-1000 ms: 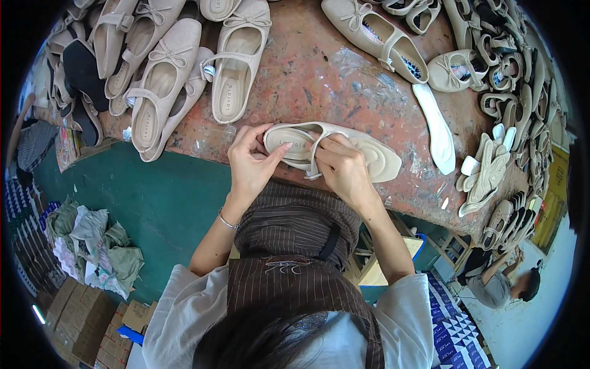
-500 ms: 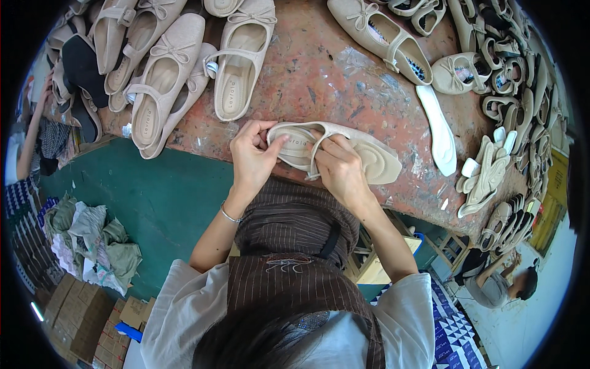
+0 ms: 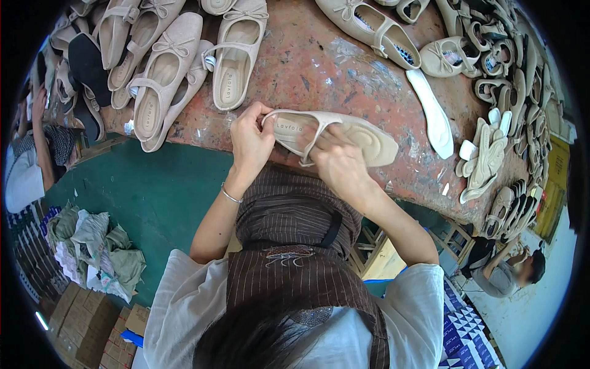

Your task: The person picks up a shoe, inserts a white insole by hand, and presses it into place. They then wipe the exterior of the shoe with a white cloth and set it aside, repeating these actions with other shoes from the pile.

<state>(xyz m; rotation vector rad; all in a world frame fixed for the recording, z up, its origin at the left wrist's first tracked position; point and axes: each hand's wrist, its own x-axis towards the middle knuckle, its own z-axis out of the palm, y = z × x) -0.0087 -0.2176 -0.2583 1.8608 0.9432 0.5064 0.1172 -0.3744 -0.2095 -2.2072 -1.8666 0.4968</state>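
Observation:
A beige strapped flat shoe (image 3: 327, 117) lies at the near edge of the worktable, its toe pointing right. My left hand (image 3: 253, 136) pinches the heel, thumb on the inside of the rim. At the strap, my right hand (image 3: 339, 158) reaches over the shoe's opening. Motion smears its fingers, so their grip is unclear. Inside the shoe runs a beige insole (image 3: 289, 126), and a padded, oval-stitched forepart (image 3: 376, 146) shows toward the toe. A loose white insole (image 3: 430, 114) rests on the table beyond my right hand.
Finished-looking beige bow shoes (image 3: 163, 74) crowd the table's left. More shoes (image 3: 369, 27) and a pile of insole-like beige pieces (image 3: 482, 160) fill the right. Crumpled cloth (image 3: 95, 249) and cardboard boxes (image 3: 86, 326) sit on the floor at left. Another person (image 3: 507, 273) is at lower right.
The shoe's heel has shifted slightly up and left in view, with my left hand still on it. My right hand's fingers have moved along the strap and are blurred.

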